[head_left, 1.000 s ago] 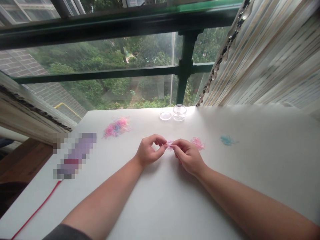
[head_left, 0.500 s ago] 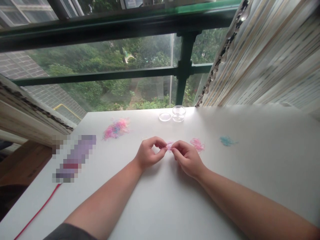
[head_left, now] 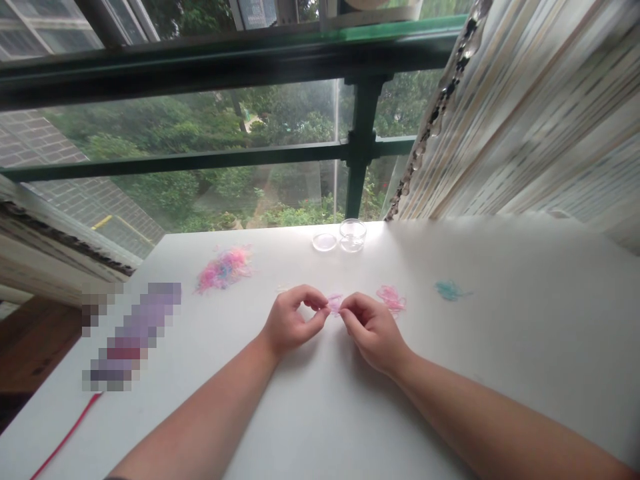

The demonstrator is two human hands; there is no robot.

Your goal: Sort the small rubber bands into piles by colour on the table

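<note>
My left hand (head_left: 295, 322) is closed in a pinch, thumb against forefinger. Facing it, my right hand (head_left: 373, 330) pinches the same way, its fingertips a small gap from the left ones. Whatever sits in the two pinches is too small to make out. A small lilac heap (head_left: 335, 305) of what look like thin rubber bands shows between and just behind the fingertips. Right of it, beyond my right hand, lies a pink heap (head_left: 391, 299) of similar loops. A few pale yellow strands (head_left: 283, 289) are partly hidden behind my left hand.
A mixed multicoloured pile (head_left: 225, 268) lies at the back left of the white table (head_left: 310, 427), a teal heap (head_left: 450, 290) to the right. Near the window stand a clear round container (head_left: 353, 237) and its lid (head_left: 325, 243). A blurred-out purple object (head_left: 145, 327) and red cord (head_left: 67, 437) lie left.
The view has tilted and shifted slightly, so everything sits a little lower and further left. My fingertips are slightly further apart, and more of the lilac heap shows between them.
</note>
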